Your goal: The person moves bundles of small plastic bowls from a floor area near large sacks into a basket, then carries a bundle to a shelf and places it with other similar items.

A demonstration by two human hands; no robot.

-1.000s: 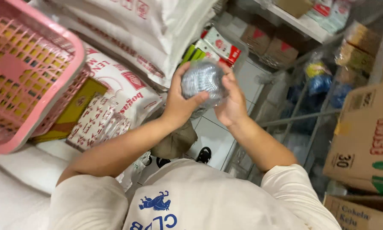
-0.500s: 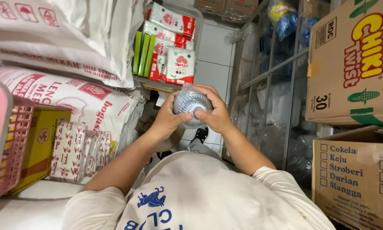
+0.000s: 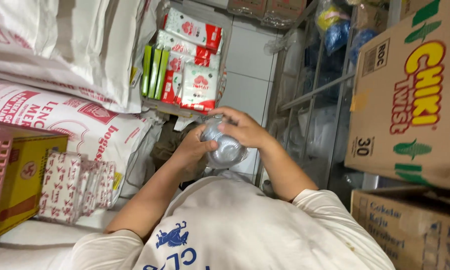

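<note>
Plastic bundle [image 3: 226,148], clear and crinkly, held at chest height before the tiled wall.
Left hand [image 3: 195,150] and right hand [image 3: 242,129] both clasp it; looks light, slippery, best cupped around its sides.

The pack [image 3: 226,146] is a small, rounded bundle wrapped in clear, glossy plastic, silvery-grey in look, with highlights glinting across its crinkled skin. What lies inside cannot be made out. It sits in mid-air in front of the chest, above the white shirt, clasped between both hands: the left hand [image 3: 192,150] cups its left side with the thumb on its face, and the right hand [image 3: 242,129] covers its top and right side, fingers curled over it.
</note>
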